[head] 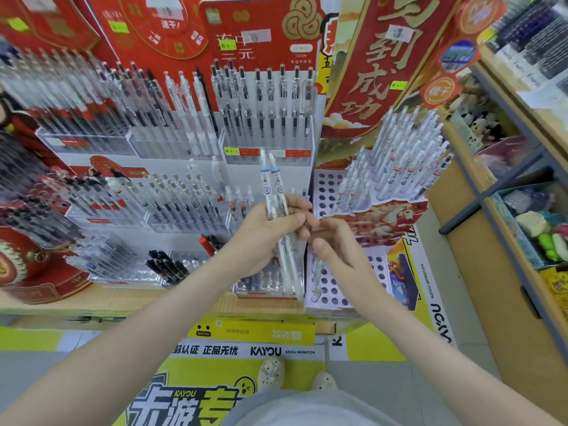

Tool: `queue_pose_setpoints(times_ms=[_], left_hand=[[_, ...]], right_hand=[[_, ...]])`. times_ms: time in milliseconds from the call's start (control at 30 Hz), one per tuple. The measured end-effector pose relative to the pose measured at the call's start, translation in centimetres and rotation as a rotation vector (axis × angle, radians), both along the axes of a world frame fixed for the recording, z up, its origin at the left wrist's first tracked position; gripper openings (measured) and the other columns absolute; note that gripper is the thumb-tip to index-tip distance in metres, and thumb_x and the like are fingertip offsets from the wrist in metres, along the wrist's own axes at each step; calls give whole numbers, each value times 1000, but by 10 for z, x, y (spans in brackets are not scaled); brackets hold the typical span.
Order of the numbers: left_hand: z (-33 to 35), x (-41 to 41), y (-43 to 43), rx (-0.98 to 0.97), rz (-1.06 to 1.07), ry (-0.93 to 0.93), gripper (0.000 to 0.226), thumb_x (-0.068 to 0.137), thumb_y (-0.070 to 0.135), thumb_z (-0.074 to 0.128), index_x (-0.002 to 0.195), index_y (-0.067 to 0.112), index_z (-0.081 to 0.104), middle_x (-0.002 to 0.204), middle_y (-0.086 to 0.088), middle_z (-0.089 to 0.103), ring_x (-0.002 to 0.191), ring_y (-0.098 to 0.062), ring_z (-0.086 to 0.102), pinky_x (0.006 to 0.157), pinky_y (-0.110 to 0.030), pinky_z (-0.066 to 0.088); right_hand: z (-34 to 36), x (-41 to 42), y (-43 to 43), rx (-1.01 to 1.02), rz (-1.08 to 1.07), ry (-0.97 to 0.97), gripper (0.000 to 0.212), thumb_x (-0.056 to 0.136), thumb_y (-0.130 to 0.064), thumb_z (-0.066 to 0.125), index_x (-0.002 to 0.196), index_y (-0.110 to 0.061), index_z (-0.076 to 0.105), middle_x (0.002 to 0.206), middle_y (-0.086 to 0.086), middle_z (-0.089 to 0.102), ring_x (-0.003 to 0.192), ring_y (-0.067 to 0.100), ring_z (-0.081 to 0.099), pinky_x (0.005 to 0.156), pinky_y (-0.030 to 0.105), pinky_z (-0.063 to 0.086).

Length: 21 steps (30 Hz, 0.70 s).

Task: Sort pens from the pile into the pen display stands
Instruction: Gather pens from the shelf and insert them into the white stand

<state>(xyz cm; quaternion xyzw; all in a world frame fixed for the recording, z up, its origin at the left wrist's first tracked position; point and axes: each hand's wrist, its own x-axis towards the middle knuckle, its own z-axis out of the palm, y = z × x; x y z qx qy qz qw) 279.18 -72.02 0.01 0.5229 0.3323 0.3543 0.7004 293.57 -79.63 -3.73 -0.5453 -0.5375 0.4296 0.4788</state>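
So the bunch of white pens (274,187) with pale blue tops was up in the air in front of the displays. It sat in the left-hand grip (270,230), fingers curled round the barrels about halfway down. The tops poked up and the tips hung below the palm.

The right-hand grip (335,245) was right beside it, fingers loosely bent and fingertips meeting the left ones at the pens. I honestly couldn't tell if it was pinching one or just touching.

Just behind and right of the hands was the hole-punched pen stand (325,192). Lots of its holes were bare, and a crowd of white pens (399,167) stood in the upper right tiers.

Above the hands was a clear acrylic stand (269,149) with a row of black-ink pens (270,99) on a red backing card (264,32). More clear stands of pens (172,198) ran off to the left, pretty blurry out there.

All of it stood on a wooden worktop (123,302). Below that was a yellow KAYOU floor mat (368,345) and a pair of pale shoes (272,372). A side shelf (461,192) on the right held bins of small colourful stuff.
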Motion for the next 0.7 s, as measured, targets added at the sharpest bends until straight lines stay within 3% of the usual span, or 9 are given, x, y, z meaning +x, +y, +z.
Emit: queue_pose_setpoints(times_ms=[100,200,267,367,600,700], left_hand=[[10,3,4,-5,156,-117,21,95,-9,45,95,7,58,71,-1,70,59,-11,61,63,-22,53],[15,5,9,4,273,-193,17,96,-5,47,98,9,57,72,-1,70,62,-11,63,66,-23,54],[16,7,10,2,311,-217,15,95,-3,49,99,9,57,72,-1,70,64,-11,63,68,-23,54],[16,10,8,0,334,-239,14,93,-3,53,100,9,56,72,0,70,67,-11,66,70,-22,54],[3,15,1,52,301,-261,11,91,-5,55,88,6,56,79,-4,72,76,-19,70,80,-33,56],[-3,17,-2,80,290,-271,8,92,2,54,87,7,57,80,-5,72,77,-22,69,79,-34,55]], right_hand=[[-4,-8,0,-170,38,149,34,94,-43,45,118,-20,53,103,-4,63,96,9,61,87,20,46],[-4,-14,3,-309,74,371,47,87,-43,45,117,-8,54,83,4,65,63,11,58,67,26,46],[-3,-16,8,-319,49,447,37,88,-39,47,109,-10,54,69,-2,62,53,6,50,61,22,35],[-5,-16,14,-272,18,477,17,94,-29,46,95,-15,55,60,-13,55,58,8,40,64,26,27],[-8,-10,14,-235,29,460,29,87,-40,45,91,-11,50,58,-13,44,54,9,31,57,21,28],[-6,-7,12,-221,56,356,36,91,-44,41,97,-9,48,60,-9,41,53,9,32,55,22,28]])
